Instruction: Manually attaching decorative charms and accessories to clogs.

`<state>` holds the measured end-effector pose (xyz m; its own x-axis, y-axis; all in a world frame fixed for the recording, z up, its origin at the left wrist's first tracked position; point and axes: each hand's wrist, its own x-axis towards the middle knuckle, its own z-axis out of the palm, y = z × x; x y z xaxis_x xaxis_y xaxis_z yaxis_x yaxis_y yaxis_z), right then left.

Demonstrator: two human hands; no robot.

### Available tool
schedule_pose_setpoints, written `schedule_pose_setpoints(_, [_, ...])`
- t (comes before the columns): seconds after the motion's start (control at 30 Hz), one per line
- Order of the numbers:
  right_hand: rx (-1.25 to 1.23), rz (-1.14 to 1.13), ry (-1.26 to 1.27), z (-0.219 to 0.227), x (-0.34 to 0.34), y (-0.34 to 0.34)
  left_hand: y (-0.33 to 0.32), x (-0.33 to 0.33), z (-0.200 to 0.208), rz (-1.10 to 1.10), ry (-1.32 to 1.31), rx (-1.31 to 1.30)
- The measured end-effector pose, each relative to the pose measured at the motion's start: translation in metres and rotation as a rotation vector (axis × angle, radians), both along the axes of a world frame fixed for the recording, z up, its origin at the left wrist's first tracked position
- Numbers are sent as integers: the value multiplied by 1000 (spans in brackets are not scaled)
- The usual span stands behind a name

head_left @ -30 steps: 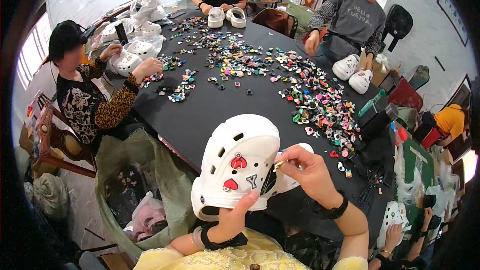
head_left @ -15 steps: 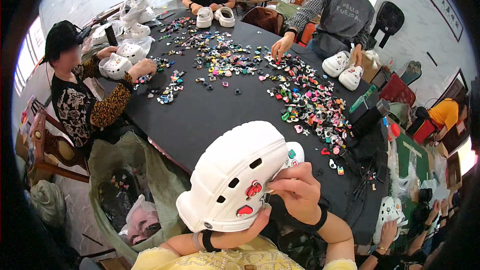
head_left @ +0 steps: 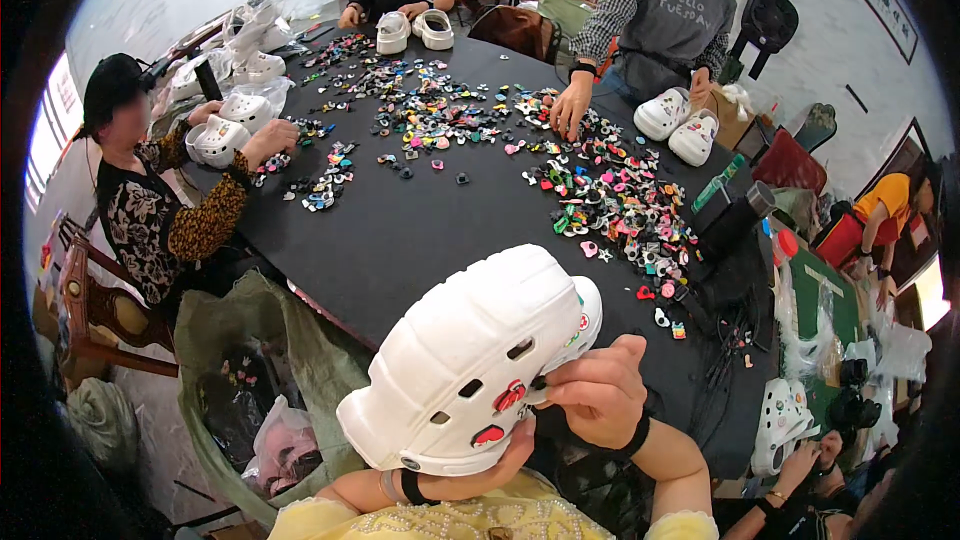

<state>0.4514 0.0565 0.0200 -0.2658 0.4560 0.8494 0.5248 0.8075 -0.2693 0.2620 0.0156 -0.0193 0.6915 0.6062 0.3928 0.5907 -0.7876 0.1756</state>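
Observation:
A white clog (head_left: 450, 350) with slot-shaped holes is tilted up in front of me. My left hand (head_left: 490, 477) grips it from below, its fingers curled against the lower side. A red heart charm (head_left: 488, 436) and another red charm (head_left: 509, 396) sit on that side. My right hand (head_left: 600, 395) pinches at the clog's surface beside the upper red charm. A small dark bit shows by its fingertips, too little to name. Behind the clog a white part (head_left: 590, 312) carries more charms; I cannot tell whether it belongs to a second clog.
Piles of colourful shoe charms (head_left: 625, 210) cover much of the black table (head_left: 350, 260). Co-workers with white clogs (head_left: 690, 125) sit around it. A dark flask (head_left: 740, 222) and a green bottle (head_left: 716, 184) stand at the right. An open green sack (head_left: 300, 340) lies at the left.
The clog has tipped slightly lower and to the left, with both my hands staying on it. The co-worker at the far end has moved their hands apart, away from the clogs.

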Motion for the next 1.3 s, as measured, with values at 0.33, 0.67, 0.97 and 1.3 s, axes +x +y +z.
schedule_pose_setpoints(0.33, [-159, 24, 57, 9, -4, -2, 1, 0, 8, 27, -207, -64])
schedule_pose_setpoints(0.67, [-270, -100, 60, 32, 3, 4, 0, 3, 12, 29, -472, -328])
schedule_pose_setpoints(0.97, [-589, 348, -190, 52, -1, 28, 4, 11, -2, 364, -1136, -573])
schedule_pose_setpoints(1.3, [-320, 216, -286, 40, -26, 44, 11, 22, -3, 492, -1388, -596])
